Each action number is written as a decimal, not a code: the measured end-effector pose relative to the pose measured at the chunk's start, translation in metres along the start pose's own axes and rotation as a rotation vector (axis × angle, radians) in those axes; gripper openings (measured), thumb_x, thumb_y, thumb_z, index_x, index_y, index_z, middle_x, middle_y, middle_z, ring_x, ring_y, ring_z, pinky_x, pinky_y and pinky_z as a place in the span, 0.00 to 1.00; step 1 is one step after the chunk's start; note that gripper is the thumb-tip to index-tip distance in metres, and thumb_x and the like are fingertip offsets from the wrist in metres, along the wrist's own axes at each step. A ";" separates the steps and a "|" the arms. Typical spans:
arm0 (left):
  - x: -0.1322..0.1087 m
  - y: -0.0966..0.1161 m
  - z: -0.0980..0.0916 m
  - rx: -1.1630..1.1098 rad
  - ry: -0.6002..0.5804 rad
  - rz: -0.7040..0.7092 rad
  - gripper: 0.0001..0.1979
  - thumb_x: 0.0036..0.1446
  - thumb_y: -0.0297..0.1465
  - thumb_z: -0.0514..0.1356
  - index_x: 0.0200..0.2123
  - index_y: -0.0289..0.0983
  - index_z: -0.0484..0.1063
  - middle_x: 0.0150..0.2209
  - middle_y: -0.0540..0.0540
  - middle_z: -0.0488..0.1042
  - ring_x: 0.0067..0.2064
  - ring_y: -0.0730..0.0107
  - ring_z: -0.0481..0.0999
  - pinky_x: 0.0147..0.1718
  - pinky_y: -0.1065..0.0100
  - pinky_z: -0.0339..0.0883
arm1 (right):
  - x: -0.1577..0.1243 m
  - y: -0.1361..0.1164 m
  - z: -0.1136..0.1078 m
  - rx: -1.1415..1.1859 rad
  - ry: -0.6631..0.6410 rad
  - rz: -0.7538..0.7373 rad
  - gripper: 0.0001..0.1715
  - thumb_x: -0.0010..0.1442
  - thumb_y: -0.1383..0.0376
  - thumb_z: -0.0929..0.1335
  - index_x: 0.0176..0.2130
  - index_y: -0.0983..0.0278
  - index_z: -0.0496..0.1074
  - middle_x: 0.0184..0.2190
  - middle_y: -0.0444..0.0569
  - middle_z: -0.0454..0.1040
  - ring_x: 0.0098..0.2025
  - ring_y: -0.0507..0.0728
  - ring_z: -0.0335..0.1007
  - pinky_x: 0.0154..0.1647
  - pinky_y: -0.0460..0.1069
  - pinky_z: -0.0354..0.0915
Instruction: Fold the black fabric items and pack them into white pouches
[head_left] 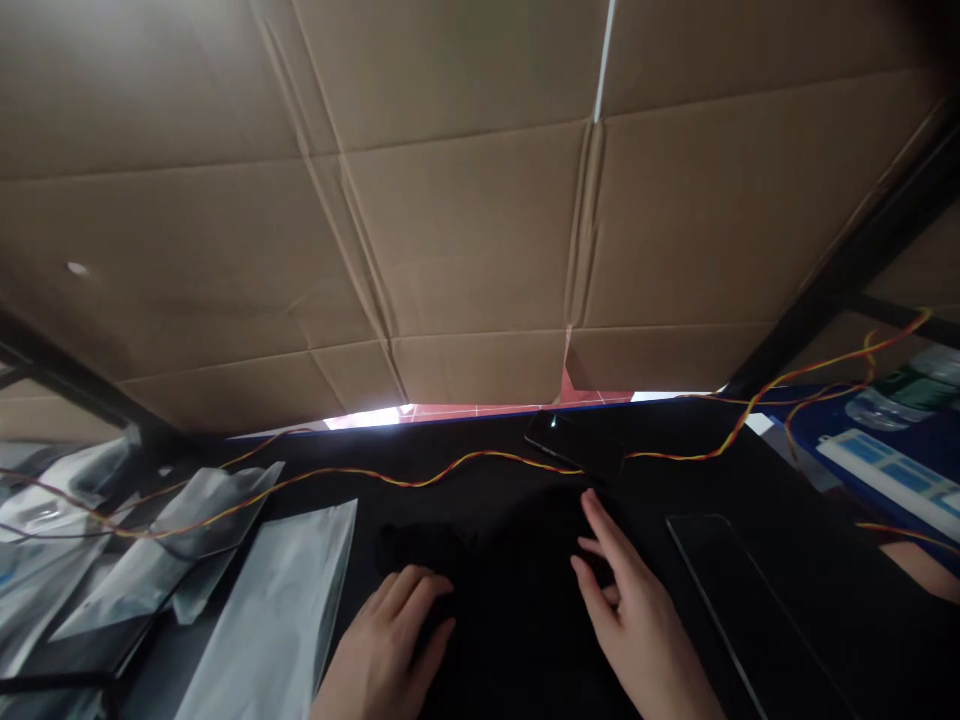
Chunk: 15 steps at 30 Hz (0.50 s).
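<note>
My left hand (386, 640) rests low in the middle of the view, palm down. Its fingers are bent, and a gap shows between thumb and index finger. Just beyond its fingertips lies a crumpled black thing (424, 545), its kind lost against the dark surface. My right hand (637, 615) is held with fingers apart and the index finger stretched forward; nothing shows in it. Past that fingertip a dark phone-like slab (574, 442) lies under a twisted red and yellow wire. To the right of this hand is a flat black glass panel (750, 610).
A flat translucent pouch (274, 610) lies left of my hands, with more plastic bags (202, 515) beyond. The twisted wire (480, 455) crosses the black table (465, 500). Cardboard (465, 230) stands behind. At right are a plastic bottle (904, 392) and part of a person's arm (926, 570).
</note>
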<state>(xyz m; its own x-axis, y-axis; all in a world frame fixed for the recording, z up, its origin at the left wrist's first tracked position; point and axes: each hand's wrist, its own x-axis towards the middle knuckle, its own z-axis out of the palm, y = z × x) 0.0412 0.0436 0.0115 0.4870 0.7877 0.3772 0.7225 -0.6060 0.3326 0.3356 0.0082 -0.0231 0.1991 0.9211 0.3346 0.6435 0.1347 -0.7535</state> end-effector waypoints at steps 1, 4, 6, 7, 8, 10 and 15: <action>-0.007 -0.004 -0.001 0.012 -0.042 0.032 0.14 0.68 0.30 0.63 0.55 0.48 0.77 0.50 0.47 0.84 0.46 0.60 0.88 0.44 0.65 0.85 | -0.001 -0.001 -0.001 -0.050 -0.038 -0.052 0.31 0.78 0.61 0.63 0.76 0.51 0.63 0.74 0.52 0.69 0.64 0.64 0.79 0.54 0.57 0.83; -0.028 -0.013 -0.006 0.096 -0.120 0.120 0.36 0.61 0.33 0.71 0.71 0.51 0.69 0.66 0.42 0.78 0.61 0.47 0.83 0.54 0.55 0.84 | -0.006 -0.004 -0.011 -0.196 -0.275 -0.186 0.28 0.73 0.64 0.69 0.69 0.48 0.73 0.74 0.45 0.67 0.73 0.68 0.69 0.68 0.66 0.74; -0.038 -0.016 -0.012 0.159 -0.178 0.153 0.47 0.61 0.36 0.73 0.79 0.50 0.58 0.73 0.40 0.70 0.68 0.41 0.77 0.58 0.51 0.82 | -0.010 -0.004 -0.020 -0.249 -0.434 -0.214 0.41 0.66 0.62 0.77 0.73 0.47 0.69 0.78 0.47 0.60 0.76 0.73 0.61 0.69 0.68 0.72; -0.041 -0.016 -0.015 0.182 -0.211 0.164 0.50 0.62 0.37 0.74 0.80 0.50 0.53 0.75 0.39 0.67 0.70 0.40 0.75 0.58 0.51 0.82 | -0.012 -0.004 -0.025 -0.264 -0.490 -0.217 0.50 0.61 0.61 0.81 0.75 0.48 0.65 0.79 0.49 0.55 0.77 0.75 0.57 0.69 0.69 0.71; -0.043 -0.016 -0.017 0.197 -0.238 0.172 0.52 0.62 0.40 0.74 0.81 0.50 0.50 0.76 0.39 0.66 0.71 0.40 0.74 0.58 0.50 0.82 | -0.014 -0.003 -0.030 -0.276 -0.532 -0.215 0.58 0.57 0.59 0.83 0.77 0.49 0.61 0.80 0.51 0.52 0.78 0.77 0.53 0.70 0.70 0.69; -0.040 -0.014 -0.021 0.196 -0.248 0.168 0.55 0.60 0.45 0.75 0.81 0.51 0.50 0.74 0.39 0.68 0.69 0.39 0.75 0.56 0.50 0.83 | -0.015 -0.003 -0.037 -0.291 -0.569 -0.220 0.67 0.51 0.58 0.86 0.78 0.50 0.59 0.80 0.53 0.50 0.78 0.78 0.52 0.70 0.70 0.69; -0.007 -0.011 -0.010 0.181 -0.149 0.068 0.40 0.70 0.42 0.67 0.79 0.55 0.55 0.75 0.44 0.67 0.71 0.44 0.73 0.62 0.44 0.79 | 0.004 -0.022 -0.029 -0.346 -0.432 -0.232 0.29 0.74 0.60 0.71 0.72 0.51 0.71 0.75 0.46 0.66 0.75 0.65 0.66 0.70 0.63 0.72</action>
<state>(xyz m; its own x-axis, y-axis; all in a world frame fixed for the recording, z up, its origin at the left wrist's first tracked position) 0.0248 0.0442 0.0139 0.5946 0.7616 0.2577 0.7554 -0.6390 0.1453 0.3434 -0.0018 0.0113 -0.2472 0.9567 0.1534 0.8519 0.2900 -0.4360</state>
